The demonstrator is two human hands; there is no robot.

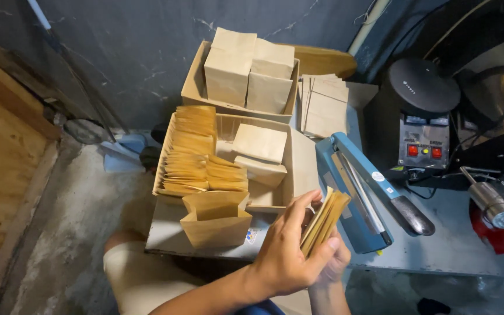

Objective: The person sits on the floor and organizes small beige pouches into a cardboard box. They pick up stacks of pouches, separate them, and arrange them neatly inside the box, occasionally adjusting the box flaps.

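A brown open bag (216, 220) stands upright at the near edge of the tabletop (456, 245), before a cardboard box (287, 175) packed with flat bags. The left hand (284, 251) reaches up from below – fingers (298, 207) pressed on the face of a stack of flat brown bags (324, 221) (held edge-up). The right hand (333, 262) lies behind, mostly hidden – its grip cannot be told. Just right lies a blue heat sealer (360, 186).

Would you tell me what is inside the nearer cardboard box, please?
The nearer cardboard box holds rows of flat brown paper bags and two filled bags. Its floor beneath them is hidden.
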